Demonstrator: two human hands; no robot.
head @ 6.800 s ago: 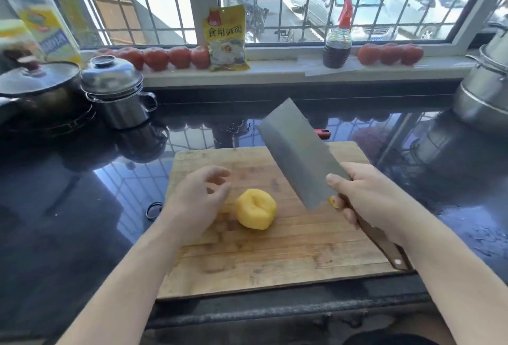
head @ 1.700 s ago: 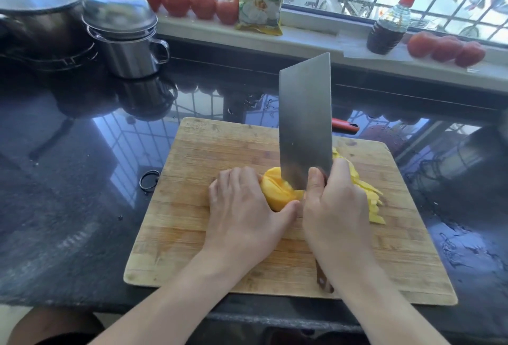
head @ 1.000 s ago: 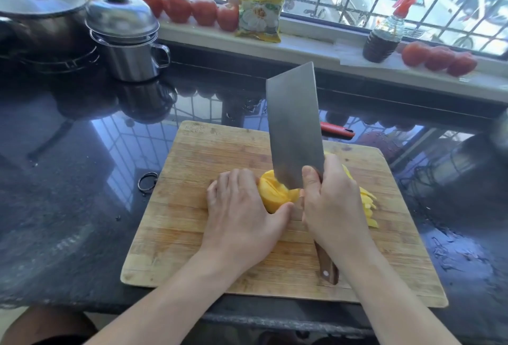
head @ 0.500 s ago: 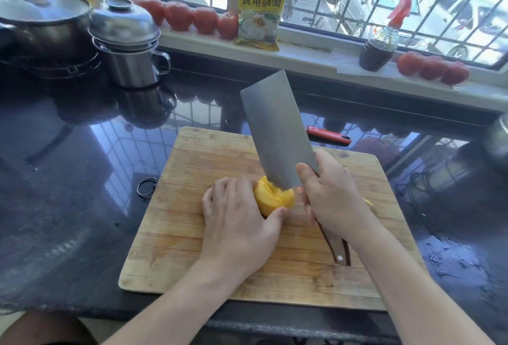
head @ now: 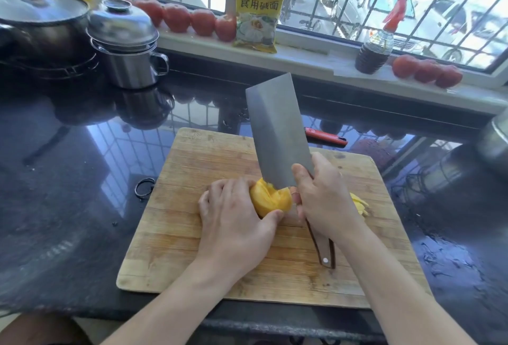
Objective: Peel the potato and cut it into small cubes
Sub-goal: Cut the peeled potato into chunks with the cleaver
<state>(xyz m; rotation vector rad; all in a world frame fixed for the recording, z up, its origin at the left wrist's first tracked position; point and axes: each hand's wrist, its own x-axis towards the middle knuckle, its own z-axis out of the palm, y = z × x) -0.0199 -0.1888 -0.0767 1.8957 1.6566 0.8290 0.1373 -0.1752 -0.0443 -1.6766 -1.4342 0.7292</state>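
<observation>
Yellow, peeled potato (head: 270, 201) sits mid cutting board (head: 176, 234), pinned from its left by the left hand (head: 236, 218), fingers curled over it. The right hand (head: 324, 196) grasps the cleaver (head: 277, 135), blade touching the potato's right end; slices (head: 358, 203) lie beyond.

Your cutting board (head: 192, 248) is the anchor here, potato (head: 270, 200) on its middle, slices (head: 358, 203) right of that, peeler (head: 325, 137) just behind the board, ring (head: 144, 186) off its left edge, steel pot (head: 126, 47) back-left, tomatoes (head: 189, 19) on the sill behind.
</observation>
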